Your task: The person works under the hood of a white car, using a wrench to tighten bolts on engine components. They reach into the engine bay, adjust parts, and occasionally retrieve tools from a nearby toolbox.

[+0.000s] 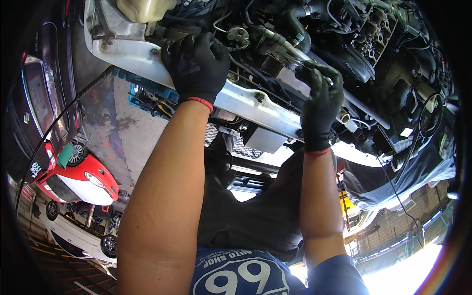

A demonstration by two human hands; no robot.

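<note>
1. The metal pipe [290, 48] is lying just beyond the silver crossbar [243, 104], on the engine side; for careful work around it, I'd be using light fingertip pressure and letting the left hand steady the body.
2. I'd also be minding the black hose [298, 24], which is curving down close to the pipe, beyond the crossbar, and could be getting knocked.
3. The right hand [322, 101] is hovering over the crossbar's right part, near the pipe's lower end, fingers bent and partly closed; I can't tell whether it's gripping anything.
4. The left hand [199, 66] is sitting over the crossbar's left part, left of the pipe, in a loose fist; its grip is hiding from me.
5. Well left of the crossbar, a red-and-white car [83, 182] is standing.
</note>
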